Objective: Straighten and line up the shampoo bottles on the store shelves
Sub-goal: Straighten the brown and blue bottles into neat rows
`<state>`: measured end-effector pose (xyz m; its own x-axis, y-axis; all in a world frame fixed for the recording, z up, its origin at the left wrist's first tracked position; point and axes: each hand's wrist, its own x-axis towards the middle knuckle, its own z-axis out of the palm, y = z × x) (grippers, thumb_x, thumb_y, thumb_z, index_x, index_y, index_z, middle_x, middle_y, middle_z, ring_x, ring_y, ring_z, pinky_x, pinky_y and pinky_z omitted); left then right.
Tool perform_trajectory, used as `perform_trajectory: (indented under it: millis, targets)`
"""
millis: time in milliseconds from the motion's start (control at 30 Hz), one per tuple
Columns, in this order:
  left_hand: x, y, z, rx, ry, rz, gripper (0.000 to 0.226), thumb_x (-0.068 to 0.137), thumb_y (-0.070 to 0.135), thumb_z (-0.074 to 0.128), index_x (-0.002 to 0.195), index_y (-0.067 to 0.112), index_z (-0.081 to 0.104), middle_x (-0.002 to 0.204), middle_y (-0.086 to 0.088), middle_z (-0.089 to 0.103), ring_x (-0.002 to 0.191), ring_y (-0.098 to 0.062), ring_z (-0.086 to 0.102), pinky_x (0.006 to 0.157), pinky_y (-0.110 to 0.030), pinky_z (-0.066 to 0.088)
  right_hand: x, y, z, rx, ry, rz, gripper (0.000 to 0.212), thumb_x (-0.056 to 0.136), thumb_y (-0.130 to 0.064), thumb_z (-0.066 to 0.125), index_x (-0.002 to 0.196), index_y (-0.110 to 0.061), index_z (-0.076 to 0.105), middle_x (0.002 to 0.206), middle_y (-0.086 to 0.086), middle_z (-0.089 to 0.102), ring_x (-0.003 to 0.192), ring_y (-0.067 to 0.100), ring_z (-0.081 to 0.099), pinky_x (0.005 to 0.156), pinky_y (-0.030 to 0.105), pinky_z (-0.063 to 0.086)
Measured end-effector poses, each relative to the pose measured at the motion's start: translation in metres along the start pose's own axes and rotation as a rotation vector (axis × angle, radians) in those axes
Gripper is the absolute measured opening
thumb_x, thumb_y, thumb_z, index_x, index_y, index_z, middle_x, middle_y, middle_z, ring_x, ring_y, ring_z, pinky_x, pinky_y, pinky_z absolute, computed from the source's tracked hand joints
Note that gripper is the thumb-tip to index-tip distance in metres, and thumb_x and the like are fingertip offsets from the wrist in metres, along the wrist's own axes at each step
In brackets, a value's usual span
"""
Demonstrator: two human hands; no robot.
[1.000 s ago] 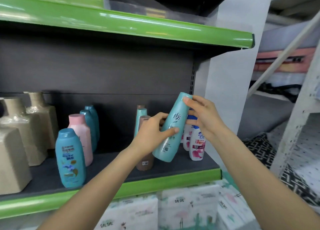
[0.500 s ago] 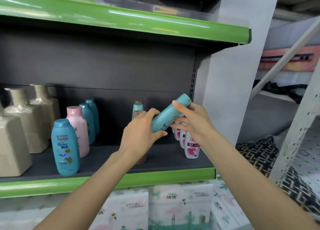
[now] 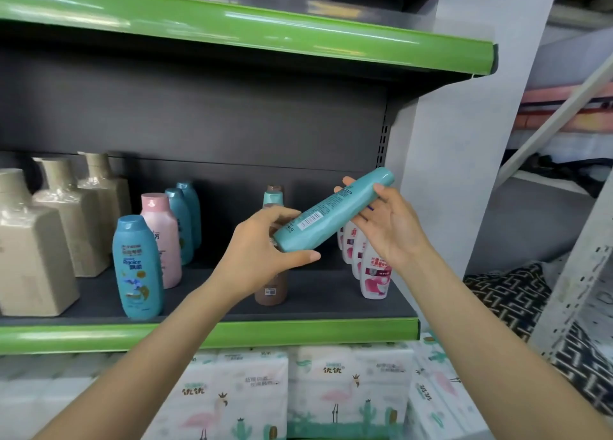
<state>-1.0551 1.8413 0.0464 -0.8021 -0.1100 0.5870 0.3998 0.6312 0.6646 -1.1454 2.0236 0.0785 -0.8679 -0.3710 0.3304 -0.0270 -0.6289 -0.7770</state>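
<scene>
A long teal bottle [image 3: 335,212] is held almost level in front of the dark shelf [image 3: 205,302], barcode side towards me. My left hand [image 3: 262,254] grips its lower end, and my right hand [image 3: 388,224] holds its upper end between thumb and fingers. Behind my left hand a brown bottle [image 3: 271,287] stands upright, with a small teal bottle [image 3: 273,197] behind it. White and pink bottles [image 3: 373,270] stand in a row at the right. A blue bottle [image 3: 137,267], a pink bottle [image 3: 161,237] and two teal ones [image 3: 184,220] stand at the left.
Large beige wrapped bottles [image 3: 36,240] fill the shelf's left end. A green shelf edge [image 3: 232,20] hangs overhead and another [image 3: 298,335] runs below my hands. Tissue packs [image 3: 282,393] lie underneath. A grey upright [image 3: 457,141] bounds the shelf on the right.
The teal bottle has tipped from nearly upright to almost level and turned, so its barcode shows. Both hands have stayed on it and shifted slightly upward.
</scene>
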Motion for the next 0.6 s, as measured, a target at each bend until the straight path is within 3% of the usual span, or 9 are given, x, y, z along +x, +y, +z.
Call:
perform_trajectory:
  millis: [133,233,367,533,600]
  targets:
    - [-0.002,-0.002,0.004,0.146,0.087,0.078,0.064,0.056,0.036,0.086,0.112,0.023,0.058,0.104,0.013,0.053,0.092,0.002,0.052,0.077,0.0,0.035,0.0,0.003,-0.001,0.031,-0.013,0.019,0.041,0.094,-0.022,0.049,0.13,-0.002,0.046,0.127,0.017,0.06,0.112,0.03,0.062,0.08,0.038,0.057]
    - [-0.003,-0.003,0.004,0.205,0.131,0.115,0.066,0.055,0.035,0.087,0.111,0.02,0.056,0.104,0.009,0.047,0.091,0.001,0.046,0.078,0.002,0.032,-0.001,0.005,0.001,0.044,-0.056,0.024,0.034,0.096,-0.027,0.047,0.123,-0.007,0.049,0.122,0.014,0.062,0.107,0.028,0.065,0.076,0.039,0.057]
    - [-0.006,-0.003,0.002,0.261,0.141,0.14,0.068,0.056,0.033,0.086,0.114,0.018,0.054,0.104,0.005,0.044,0.088,0.0,0.044,0.076,-0.008,0.033,-0.004,0.008,0.003,0.041,-0.068,0.018,0.033,0.099,-0.027,0.042,0.126,-0.008,0.048,0.122,0.014,0.063,0.108,0.027,0.064,0.078,0.04,0.057]
    - [-0.007,-0.006,-0.004,0.208,0.107,0.121,0.064,0.059,0.036,0.084,0.115,0.022,0.055,0.104,0.006,0.05,0.093,-0.002,0.049,0.079,-0.001,0.035,-0.006,0.011,0.006,0.009,-0.057,0.018,0.04,0.097,-0.029,0.045,0.132,-0.009,0.046,0.124,0.014,0.063,0.112,0.029,0.062,0.078,0.042,0.057]
    - [-0.007,-0.007,-0.007,0.121,0.095,0.094,0.062,0.06,0.037,0.083,0.116,0.025,0.057,0.107,0.008,0.054,0.098,-0.002,0.053,0.083,-0.006,0.041,-0.006,0.011,0.008,0.014,-0.068,0.019,0.041,0.096,-0.031,0.046,0.132,-0.011,0.047,0.123,0.012,0.064,0.112,0.028,0.063,0.077,0.043,0.057]
